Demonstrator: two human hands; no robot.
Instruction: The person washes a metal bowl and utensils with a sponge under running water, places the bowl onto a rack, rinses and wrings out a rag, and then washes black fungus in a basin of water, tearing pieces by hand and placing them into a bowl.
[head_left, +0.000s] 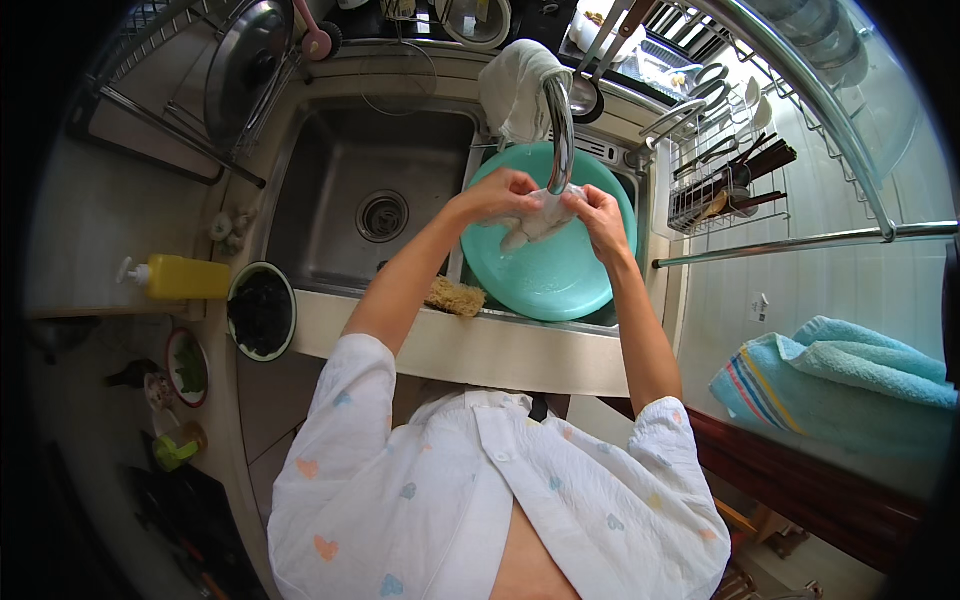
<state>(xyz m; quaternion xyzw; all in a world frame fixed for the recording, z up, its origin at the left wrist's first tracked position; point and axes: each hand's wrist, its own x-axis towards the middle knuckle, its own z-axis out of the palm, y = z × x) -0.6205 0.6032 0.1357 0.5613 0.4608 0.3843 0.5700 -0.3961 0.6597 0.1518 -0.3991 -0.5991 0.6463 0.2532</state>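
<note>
My left hand (504, 193) and my right hand (602, 219) grip a pale, limp, wet piece (534, 223) between thumbs and fingers. Whether it is cloth or food I cannot tell. They hold it spread just under the mouth of the chrome faucet (561, 135), whose spout partly covers it. Below sits a turquoise plastic basin (559, 289) in the right-hand sink bowl, with some clear water apparently in it. A white cloth (517, 94) is draped over the faucet's far end.
Left is a steel sink bowl (315, 187) with a drain strainer (382, 216). A fibrous scrubber (455, 297) lies on the front ledge. Farther left stand an enamel bowl (293, 315) of dark contents and a yellow pump bottle (187, 277). A wire utensil rack (697, 225) hangs right.
</note>
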